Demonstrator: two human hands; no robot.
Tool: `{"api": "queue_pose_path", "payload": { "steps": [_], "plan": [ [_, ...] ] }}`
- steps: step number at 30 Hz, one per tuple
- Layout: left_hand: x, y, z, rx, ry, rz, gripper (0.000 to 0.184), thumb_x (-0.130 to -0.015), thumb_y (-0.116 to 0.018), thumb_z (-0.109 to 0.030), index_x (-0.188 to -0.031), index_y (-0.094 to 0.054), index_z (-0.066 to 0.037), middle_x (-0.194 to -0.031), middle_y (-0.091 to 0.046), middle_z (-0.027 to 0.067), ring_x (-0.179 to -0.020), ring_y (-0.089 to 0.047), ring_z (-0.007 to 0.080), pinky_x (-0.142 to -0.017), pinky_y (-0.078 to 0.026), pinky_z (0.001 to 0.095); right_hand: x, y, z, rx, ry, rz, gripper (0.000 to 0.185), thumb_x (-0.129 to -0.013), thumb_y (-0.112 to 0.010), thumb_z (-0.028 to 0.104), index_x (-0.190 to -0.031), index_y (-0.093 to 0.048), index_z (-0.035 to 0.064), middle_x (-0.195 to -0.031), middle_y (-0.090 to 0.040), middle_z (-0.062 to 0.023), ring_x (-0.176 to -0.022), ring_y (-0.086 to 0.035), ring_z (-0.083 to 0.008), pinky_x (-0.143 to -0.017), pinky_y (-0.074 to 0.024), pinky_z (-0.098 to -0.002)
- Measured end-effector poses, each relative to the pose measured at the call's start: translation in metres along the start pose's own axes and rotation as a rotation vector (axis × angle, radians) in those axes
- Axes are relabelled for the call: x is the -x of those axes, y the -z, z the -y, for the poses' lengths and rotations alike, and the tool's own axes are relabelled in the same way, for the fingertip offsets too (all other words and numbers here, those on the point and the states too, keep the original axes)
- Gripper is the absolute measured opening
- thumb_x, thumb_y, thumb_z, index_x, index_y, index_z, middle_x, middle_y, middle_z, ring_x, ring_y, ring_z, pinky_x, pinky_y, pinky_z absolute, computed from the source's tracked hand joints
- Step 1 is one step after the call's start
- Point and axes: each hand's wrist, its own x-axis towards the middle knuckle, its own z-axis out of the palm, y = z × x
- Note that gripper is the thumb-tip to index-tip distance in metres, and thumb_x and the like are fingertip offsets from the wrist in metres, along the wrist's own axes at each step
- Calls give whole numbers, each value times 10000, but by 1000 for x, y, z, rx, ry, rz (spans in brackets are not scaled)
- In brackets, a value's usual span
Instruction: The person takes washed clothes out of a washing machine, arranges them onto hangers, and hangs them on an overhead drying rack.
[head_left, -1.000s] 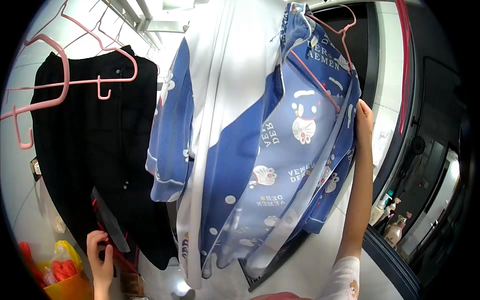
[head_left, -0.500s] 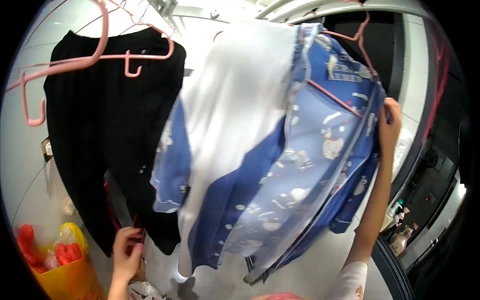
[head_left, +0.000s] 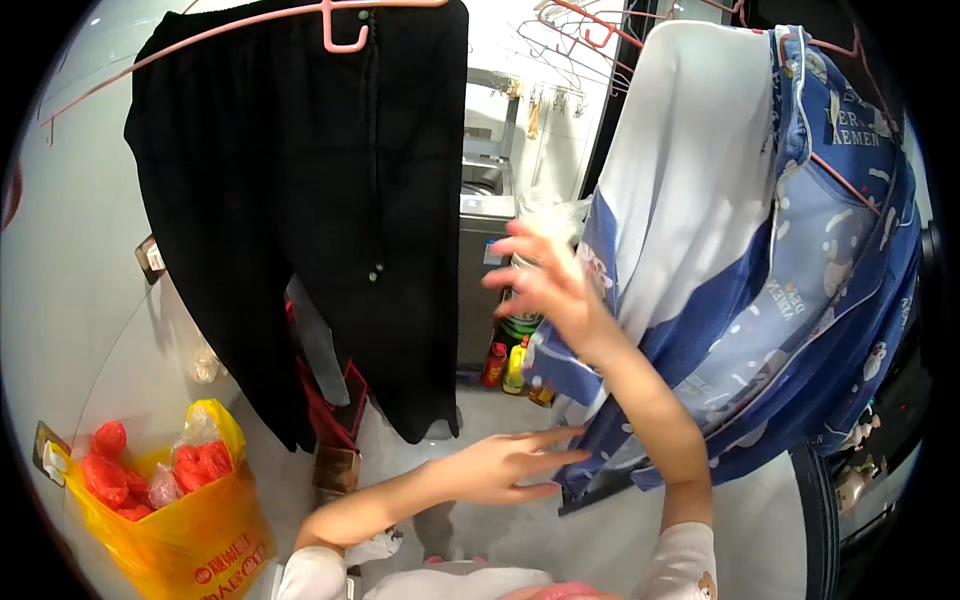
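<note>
My right hand (head_left: 550, 280) is raised in the middle of the view, its fingers apart and nothing in it. Lower down, my left hand (head_left: 515, 466) reaches to the right with fingers stretched out near the bottom of a blue patterned pajama shirt (head_left: 800, 300); whether it touches the cloth I cannot tell. The shirt hangs on a pink hanger at the right, with a white and blue garment (head_left: 690, 150) beside it. Black trousers (head_left: 300, 170) hang at the left from a pink hanger (head_left: 240, 22) with a small hook.
A yellow plastic bag (head_left: 200, 520) holding red bundles stands at lower left. Behind, between the clothes, are a grey washing machine (head_left: 487, 270) and several bottles (head_left: 515, 368) on the floor. More pink hangers (head_left: 590, 30) hang at the top. A dark door frame (head_left: 815, 520) runs along the right.
My right hand has let go of the shirt's edge and come left. My left hand has moved right, away from the trouser leg. The view has turned so the clothes sit farther right.
</note>
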Motion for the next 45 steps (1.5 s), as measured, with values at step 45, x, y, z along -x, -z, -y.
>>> {"api": "queue_pose_path", "payload": {
  "steps": [45],
  "plan": [
    [55, 129, 410, -415, 860, -1658, 221, -823, -475, -6, -1041, -451, 16, -1059, -507, 136, -1009, -495, 209, -925, -366, 335, -254, 248, -367, 156, 17, -559, 205, -829, -466, 114, -965, -529, -26, -961, -562, -137, -878, -562, -200, -832, -438, -313]
  ]
}}
